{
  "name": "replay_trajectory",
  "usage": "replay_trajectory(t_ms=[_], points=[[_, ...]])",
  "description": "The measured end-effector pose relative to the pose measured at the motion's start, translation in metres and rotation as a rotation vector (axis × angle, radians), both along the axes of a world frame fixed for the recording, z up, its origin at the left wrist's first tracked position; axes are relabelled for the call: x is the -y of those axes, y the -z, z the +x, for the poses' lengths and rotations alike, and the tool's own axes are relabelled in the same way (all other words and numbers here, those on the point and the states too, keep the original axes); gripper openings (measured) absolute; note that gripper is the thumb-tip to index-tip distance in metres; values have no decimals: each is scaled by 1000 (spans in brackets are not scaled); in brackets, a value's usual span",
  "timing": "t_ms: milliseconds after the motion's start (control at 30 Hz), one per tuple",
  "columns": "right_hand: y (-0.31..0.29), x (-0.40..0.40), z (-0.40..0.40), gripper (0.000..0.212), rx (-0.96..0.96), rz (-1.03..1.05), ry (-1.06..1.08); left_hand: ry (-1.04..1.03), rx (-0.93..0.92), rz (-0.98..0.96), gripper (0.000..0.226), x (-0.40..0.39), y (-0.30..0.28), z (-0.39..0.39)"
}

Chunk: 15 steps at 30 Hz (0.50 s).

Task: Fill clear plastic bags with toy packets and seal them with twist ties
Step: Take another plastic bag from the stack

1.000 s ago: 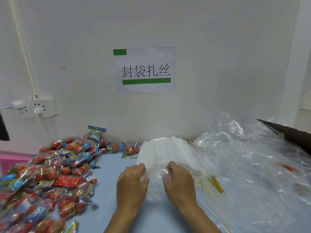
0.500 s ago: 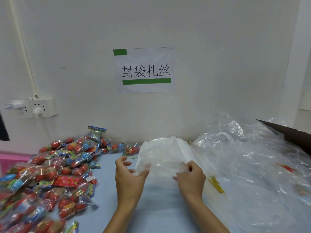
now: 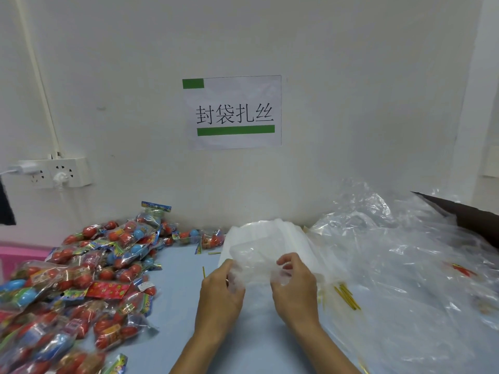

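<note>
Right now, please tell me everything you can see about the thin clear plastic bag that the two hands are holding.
The thin clear plastic bag is see-through, crinkled and glossy, and looks empty. It is held just above the pale blue table, in front of a white stack of flat bags. The left hand pinches its left edge and the right hand grips its right edge with curled fingers, apparently to part its mouth. Whether it rests on the stack cannot be told.

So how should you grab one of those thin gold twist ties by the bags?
Pinch a gold twist tie at its near end, from above, with fingertips. They lie flat and thin on the blue table, half under clear plastic, so a wide grip would catch the plastic instead.
</note>
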State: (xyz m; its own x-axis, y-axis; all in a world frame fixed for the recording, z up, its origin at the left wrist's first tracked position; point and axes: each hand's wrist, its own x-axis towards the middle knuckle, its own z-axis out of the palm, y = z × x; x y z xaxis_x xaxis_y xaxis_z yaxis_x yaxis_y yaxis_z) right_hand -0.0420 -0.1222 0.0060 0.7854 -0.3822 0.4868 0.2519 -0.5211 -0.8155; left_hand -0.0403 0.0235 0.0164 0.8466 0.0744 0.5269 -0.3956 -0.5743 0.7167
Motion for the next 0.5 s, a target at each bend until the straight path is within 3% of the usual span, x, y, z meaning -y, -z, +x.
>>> replay_trajectory(t_ms=[233, 333, 500], points=[[-1, 13, 2, 29, -6, 199, 197, -361, 7, -84, 21, -20, -3, 7], [1, 9, 1, 34, -22, 127, 143, -295, -17, -107, 17, -18, -2, 8], [2, 4, 0, 33, -12, -21, 7, -169, -26, -119, 38, -17, -2, 7]])
